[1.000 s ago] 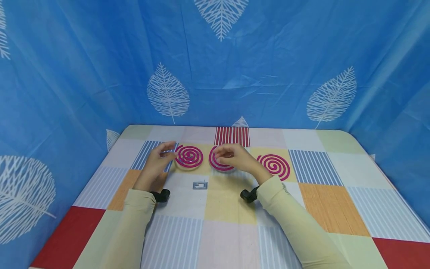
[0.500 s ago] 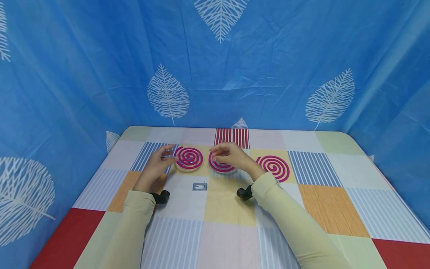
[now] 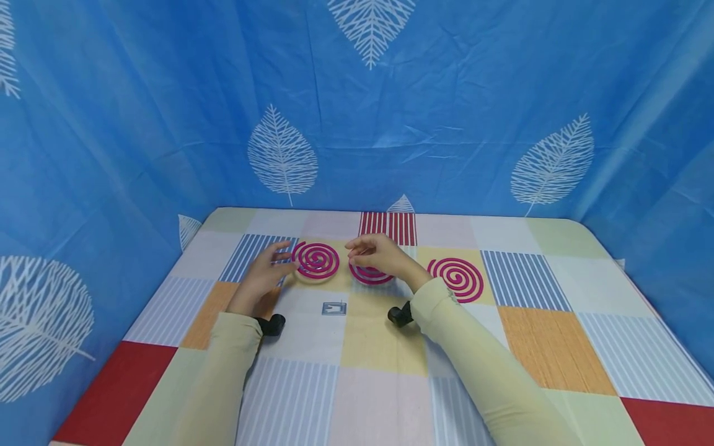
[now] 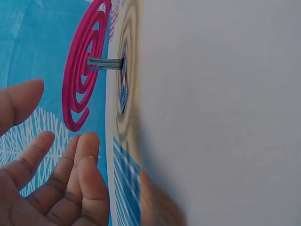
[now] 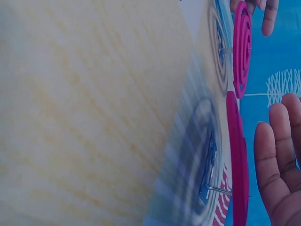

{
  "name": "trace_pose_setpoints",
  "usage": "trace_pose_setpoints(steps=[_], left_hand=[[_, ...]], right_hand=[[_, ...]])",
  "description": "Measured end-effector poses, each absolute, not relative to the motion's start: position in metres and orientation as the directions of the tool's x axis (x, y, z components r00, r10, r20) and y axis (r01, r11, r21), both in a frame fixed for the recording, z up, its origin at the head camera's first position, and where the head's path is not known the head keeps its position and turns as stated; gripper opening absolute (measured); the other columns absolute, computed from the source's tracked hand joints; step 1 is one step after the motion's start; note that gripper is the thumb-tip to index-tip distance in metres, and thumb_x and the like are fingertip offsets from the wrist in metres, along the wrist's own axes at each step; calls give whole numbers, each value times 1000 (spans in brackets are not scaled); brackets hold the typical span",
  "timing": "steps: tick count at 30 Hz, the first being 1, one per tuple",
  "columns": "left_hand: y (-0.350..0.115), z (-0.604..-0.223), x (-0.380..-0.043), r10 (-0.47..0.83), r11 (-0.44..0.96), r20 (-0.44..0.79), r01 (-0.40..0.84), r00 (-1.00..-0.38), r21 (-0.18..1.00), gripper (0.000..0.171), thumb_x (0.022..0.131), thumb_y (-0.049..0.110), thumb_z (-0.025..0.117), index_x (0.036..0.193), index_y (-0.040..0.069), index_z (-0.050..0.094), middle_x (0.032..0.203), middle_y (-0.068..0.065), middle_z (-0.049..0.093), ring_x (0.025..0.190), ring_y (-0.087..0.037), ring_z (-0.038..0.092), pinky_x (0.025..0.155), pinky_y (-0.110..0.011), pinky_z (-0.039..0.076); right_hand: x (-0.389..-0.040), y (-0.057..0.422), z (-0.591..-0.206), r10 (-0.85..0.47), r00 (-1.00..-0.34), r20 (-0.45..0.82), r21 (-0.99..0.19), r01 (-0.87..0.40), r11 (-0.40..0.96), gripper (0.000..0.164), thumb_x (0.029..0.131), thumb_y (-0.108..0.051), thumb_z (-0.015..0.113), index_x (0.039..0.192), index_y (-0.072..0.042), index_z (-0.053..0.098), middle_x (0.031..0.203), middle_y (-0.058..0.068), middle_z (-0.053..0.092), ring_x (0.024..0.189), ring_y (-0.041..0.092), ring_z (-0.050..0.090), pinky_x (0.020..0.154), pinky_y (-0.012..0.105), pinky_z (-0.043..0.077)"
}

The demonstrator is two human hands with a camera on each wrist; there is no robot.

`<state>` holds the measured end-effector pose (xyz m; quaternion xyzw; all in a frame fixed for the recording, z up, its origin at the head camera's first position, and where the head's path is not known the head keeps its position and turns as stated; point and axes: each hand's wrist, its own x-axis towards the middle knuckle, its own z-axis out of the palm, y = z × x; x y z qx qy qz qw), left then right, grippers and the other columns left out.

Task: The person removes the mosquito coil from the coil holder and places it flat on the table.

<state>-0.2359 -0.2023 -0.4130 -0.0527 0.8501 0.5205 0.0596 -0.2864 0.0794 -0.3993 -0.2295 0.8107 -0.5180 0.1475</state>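
We see magenta coils (image 3: 315,260) near the far edge of the patchwork tabletop (image 3: 379,402), red squares (image 3: 114,393) at its side edges, cream sleeves (image 3: 480,365), and white leaves (image 3: 282,148) on blue curtain (image 3: 446,80).

The pink coils (image 5: 240,165) look smooth and matt, evenly so along their rings. The stand (image 4: 110,61) under one looks like thin metal, its narrow strips catching a dull shine. The blue curtain (image 3: 401,111) is slick and creased — a plastic-like sheen on it. The tablecloth (image 3: 385,402) looks smooth, mostly matt. The sleeves (image 3: 485,359) are soft matt cloth — the wrist cameras (image 3: 399,316) look like dark plastic.
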Motion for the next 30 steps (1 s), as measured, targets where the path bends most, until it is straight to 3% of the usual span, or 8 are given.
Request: trace_pose_setpoints(steps=[7,13,18,30], left_hand=[[-203,-417,-241,-28,455,-160,-155,-987,877,67,108,14,65,167,5,35,160,-29,47,145,-47,49,115,-56,47],[-203,-416,-243,-5,455,-147,-133,-989,881,66,107,9,65,166,1,37,158,-32,48,143,-48,51,114,-54,49],[-204,-416,-243,3,475,-156,-136,-988,870,64,107,8,66,164,1,39,156,-32,49,140,-48,53,111,-53,52],[-205,-416,-245,-26,504,-198,-184,-980,844,63,105,11,70,163,5,45,152,-28,55,136,-44,55,108,-51,54]], right_hand=[[-292,75,-402,-522,-852,-20,-903,-209,376,36,101,-1,74,135,9,68,117,18,75,106,24,70,86,24,57],[-295,70,-401,-524,-852,-18,-888,-227,401,39,99,-1,76,136,9,68,123,22,73,113,29,69,99,36,57],[-298,67,-400,-519,-854,-34,-868,-232,438,40,99,-1,74,138,7,68,126,21,73,116,31,66,102,42,55],[-303,57,-401,-512,-858,-51,-848,-234,476,37,100,-2,74,136,5,69,124,18,74,117,33,69,100,39,58]])
